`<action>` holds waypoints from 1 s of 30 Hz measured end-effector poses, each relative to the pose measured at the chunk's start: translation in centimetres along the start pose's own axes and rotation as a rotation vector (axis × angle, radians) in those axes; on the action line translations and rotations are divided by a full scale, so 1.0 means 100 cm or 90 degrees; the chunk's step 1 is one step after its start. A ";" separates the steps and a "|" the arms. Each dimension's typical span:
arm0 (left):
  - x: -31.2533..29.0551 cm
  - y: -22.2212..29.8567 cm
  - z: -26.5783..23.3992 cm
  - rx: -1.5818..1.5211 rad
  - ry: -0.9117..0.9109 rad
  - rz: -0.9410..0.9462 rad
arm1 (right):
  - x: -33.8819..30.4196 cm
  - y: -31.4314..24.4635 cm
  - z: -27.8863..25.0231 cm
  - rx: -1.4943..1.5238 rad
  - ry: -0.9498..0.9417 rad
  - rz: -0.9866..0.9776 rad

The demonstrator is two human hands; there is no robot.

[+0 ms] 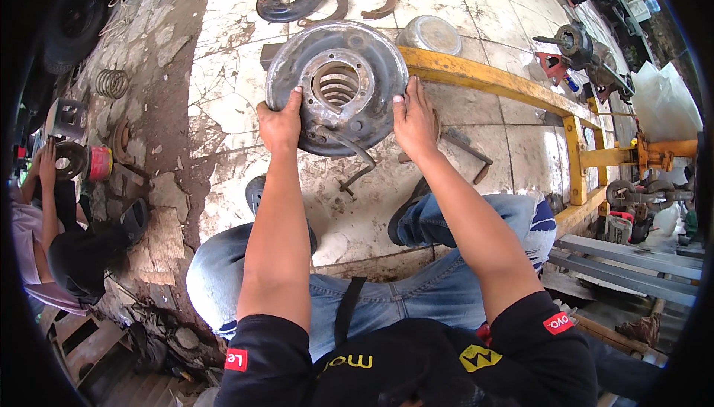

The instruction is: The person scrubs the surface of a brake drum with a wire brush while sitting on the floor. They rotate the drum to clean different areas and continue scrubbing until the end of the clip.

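Note:
A round, dark metal brake backing plate (286, 57) is raised in front of me, its face turned toward me. My left hand (281, 123) grips its left edge, thumb on the face and fingers hidden behind. At the opposite edge my right hand (415, 120) clasps the rim, thumb in front. Through the large centre hole a coil spring (338, 88) shows beyond the plate. A bent metal rod (361, 155) sticks out below the plate's lower edge; whether it is attached, I cannot tell. An L-shaped metal bar (470, 148) lies on the tiles beside my right hand.
Beyond are a second backing plate (277, 7), curved brake shoes (385, 3) and a round metal drum (437, 35). A yellow steel frame (476, 74) runs along the right. Leftward lies another coil spring (111, 84); a co-worker's hands (47, 163) touch a round part.

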State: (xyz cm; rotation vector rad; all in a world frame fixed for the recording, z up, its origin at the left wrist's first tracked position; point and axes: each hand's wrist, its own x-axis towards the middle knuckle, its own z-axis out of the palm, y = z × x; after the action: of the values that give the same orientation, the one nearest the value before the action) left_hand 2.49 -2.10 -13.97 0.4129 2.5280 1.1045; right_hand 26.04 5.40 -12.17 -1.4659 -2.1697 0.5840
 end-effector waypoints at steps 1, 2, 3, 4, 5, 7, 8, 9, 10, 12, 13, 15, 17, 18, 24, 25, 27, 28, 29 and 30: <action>0.002 0.004 -0.003 0.027 -0.016 -0.002 | -0.001 0.003 0.003 0.036 0.009 -0.022; 0.002 0.009 -0.005 0.030 -0.010 -0.005 | -0.006 0.007 0.006 0.021 0.001 -0.062; 0.000 0.015 -0.004 0.033 -0.004 -0.006 | -0.015 0.011 0.008 0.005 -0.006 -0.100; -0.001 0.019 -0.004 0.036 0.001 -0.010 | -0.023 0.013 0.008 -0.011 -0.015 -0.140; -0.005 0.019 -0.003 0.064 0.007 -0.017 | -0.031 0.014 0.005 -0.064 -0.040 -0.177; -0.005 0.020 -0.001 0.074 0.014 -0.017 | -0.043 0.018 -0.003 -0.172 -0.090 -0.250; -0.004 0.019 -0.002 0.080 0.024 -0.016 | -0.037 0.015 -0.009 -0.227 -0.130 -0.246; -0.003 0.018 -0.002 0.083 0.027 -0.006 | -0.024 0.012 -0.016 -0.282 -0.170 -0.242; -0.004 0.019 -0.004 0.102 0.029 -0.004 | -0.008 0.006 -0.022 -0.334 -0.209 -0.240; -0.010 0.029 -0.002 0.137 0.019 0.007 | 0.012 0.002 -0.029 -0.318 -0.217 -0.195; -0.006 0.028 -0.002 0.137 0.015 0.011 | 0.014 0.004 -0.027 -0.310 -0.199 -0.218; -0.006 0.024 -0.001 0.135 0.000 0.011 | 0.008 0.010 -0.029 -0.332 -0.235 -0.318; -0.001 0.022 -0.004 0.129 -0.003 0.016 | -0.014 0.016 -0.042 -0.338 -0.313 -0.438; 0.001 0.021 -0.005 0.130 -0.002 0.025 | -0.019 0.021 -0.046 -0.340 -0.353 -0.498; 0.003 0.021 0.002 0.135 0.007 0.052 | 0.025 0.011 -0.037 -0.354 -0.192 -0.428; 0.004 0.022 0.001 0.135 0.002 0.034 | 0.023 0.011 -0.035 -0.349 -0.184 -0.437; 0.007 0.025 -0.002 0.129 -0.020 0.030 | 0.011 0.014 -0.044 -0.317 -0.226 -0.461; 0.007 0.025 -0.005 0.122 -0.036 0.040 | 0.001 0.021 -0.053 -0.310 -0.260 -0.473; 0.008 0.024 -0.006 0.116 -0.053 0.052 | -0.009 0.029 -0.061 -0.302 -0.293 -0.483; 0.009 0.020 -0.006 0.112 -0.030 0.059 | -0.013 0.033 -0.063 -0.293 -0.327 -0.493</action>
State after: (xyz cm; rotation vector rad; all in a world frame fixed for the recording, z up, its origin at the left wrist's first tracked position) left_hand 1.67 -0.79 -12.32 0.6015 2.5955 0.8956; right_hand 32.64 5.92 -9.16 -0.5414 -3.1591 0.1829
